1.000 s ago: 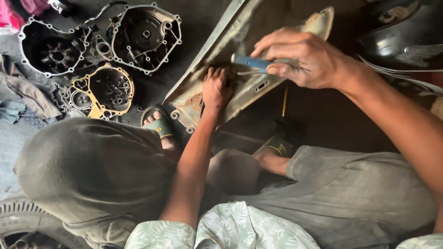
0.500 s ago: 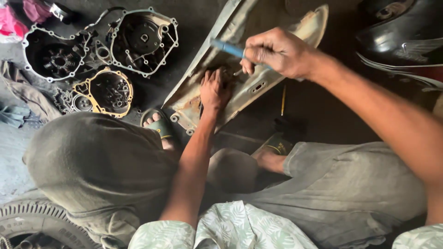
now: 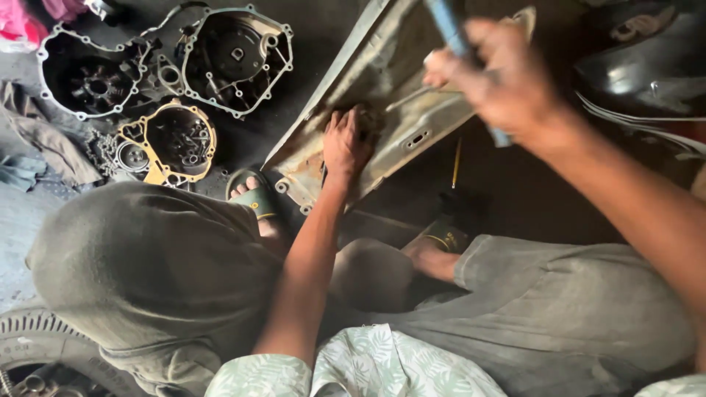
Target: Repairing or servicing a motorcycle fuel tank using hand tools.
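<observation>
A long dirty metal body panel [image 3: 412, 125] lies slanted on the dark floor between my knees. My left hand [image 3: 344, 143] presses flat on its lower part, fingers curled over a grimy spot. My right hand [image 3: 496, 77] is raised above the panel and blurred, gripping a blue-handled tool [image 3: 450, 33] whose handle points up to the frame's top edge. The tool's working end is hidden by my hand.
Two open engine crankcase halves [image 3: 235, 59] and a yellow-edged engine cover [image 3: 173, 140] lie on the floor at upper left, beside rags [image 3: 44, 140]. A black motorcycle body part [image 3: 647, 70] sits upper right. A tyre [image 3: 44, 338] shows bottom left. My sandalled feet [image 3: 254, 198] flank the panel.
My right hand has swung the blue-handled tool from lying sideways over the panel to pointing upward, rising toward the camera. My left hand has stayed pressed on the panel.
</observation>
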